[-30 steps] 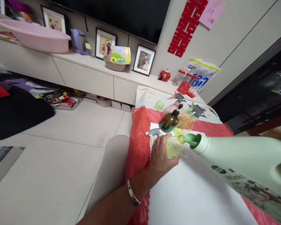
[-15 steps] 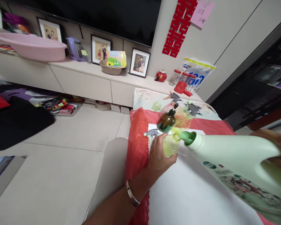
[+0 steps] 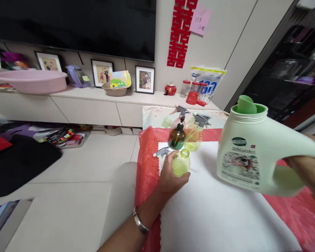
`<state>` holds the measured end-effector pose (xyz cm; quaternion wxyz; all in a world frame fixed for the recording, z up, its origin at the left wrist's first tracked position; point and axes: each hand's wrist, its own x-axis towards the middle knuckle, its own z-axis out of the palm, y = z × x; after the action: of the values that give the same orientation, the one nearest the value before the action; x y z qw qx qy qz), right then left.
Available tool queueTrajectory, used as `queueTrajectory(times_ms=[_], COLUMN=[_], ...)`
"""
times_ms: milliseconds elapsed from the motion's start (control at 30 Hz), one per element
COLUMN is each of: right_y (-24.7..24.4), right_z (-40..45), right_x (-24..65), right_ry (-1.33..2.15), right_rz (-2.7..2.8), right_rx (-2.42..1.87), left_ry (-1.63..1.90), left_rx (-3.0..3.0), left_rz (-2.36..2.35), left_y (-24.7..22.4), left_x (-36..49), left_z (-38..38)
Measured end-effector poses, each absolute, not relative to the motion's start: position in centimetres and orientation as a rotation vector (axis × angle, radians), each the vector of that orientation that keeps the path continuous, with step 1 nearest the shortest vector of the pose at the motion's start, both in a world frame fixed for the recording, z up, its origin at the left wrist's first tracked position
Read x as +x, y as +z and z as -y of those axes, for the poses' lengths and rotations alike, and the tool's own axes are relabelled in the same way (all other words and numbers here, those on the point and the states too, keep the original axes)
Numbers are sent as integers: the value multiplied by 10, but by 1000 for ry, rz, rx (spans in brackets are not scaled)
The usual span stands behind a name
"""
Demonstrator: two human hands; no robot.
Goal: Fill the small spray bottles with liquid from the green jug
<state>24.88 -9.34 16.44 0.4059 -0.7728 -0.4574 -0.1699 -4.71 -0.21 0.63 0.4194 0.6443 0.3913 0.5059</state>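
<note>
From where I stood, the hands were well apart, each on its own container. The left hand (image 3: pixel 170 180) was curled around the translucent yellow spray-bottle body (image 3: pixel 181 166), uncapped, over the left part of the white-covered surface (image 3: pixel 212 213); whether its base touched, I couldn't tell. The right hand (image 3: pixel 311 166) gripped the pale green detergent jug (image 3: pixel 267 150) by its looped handle, upright above the surface's right side. The jug looked stiff and likely heavy if well filled, so the handle seemed its best hold. The little bottle looked light, thin-walled, perhaps slippery if wet, better cupped low than squeezed.
</note>
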Motion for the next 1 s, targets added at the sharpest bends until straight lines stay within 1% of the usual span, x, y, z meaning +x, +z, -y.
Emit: queueTrajectory(times_ms=[100, 267, 433, 567, 733, 800, 900, 1000], right_y=[137, 91, 66, 64, 71, 76, 83, 87], right_z=[81, 59, 46, 48, 62, 69, 82, 94], right_x=[242, 243, 247, 249, 252, 254, 260, 268], right_ry=[-346, -236, -140, -67, 19, 105, 276, 317], right_rz=[987, 926, 909, 905, 936, 975, 1067, 1070], right_rx=[-1836, -1756, -1724, -1746, -1830, -1839, -1793, -1699], left_ry=[1206, 1171, 1162, 1140, 1126, 1123, 1080, 1028], left_rx=[1612, 1585, 1549, 1570, 1570, 1567, 1603, 1768], left_rz=[-1009, -987, -1022, -1045, -1054, -1036, -1026, -1058], left_y=[8, 5, 7, 11, 8, 6, 6, 14], left_x=[-48, -50, -50, -49, -48, -50, -55, -65], left_z=[3, 1, 0, 4, 6, 6, 7, 8])
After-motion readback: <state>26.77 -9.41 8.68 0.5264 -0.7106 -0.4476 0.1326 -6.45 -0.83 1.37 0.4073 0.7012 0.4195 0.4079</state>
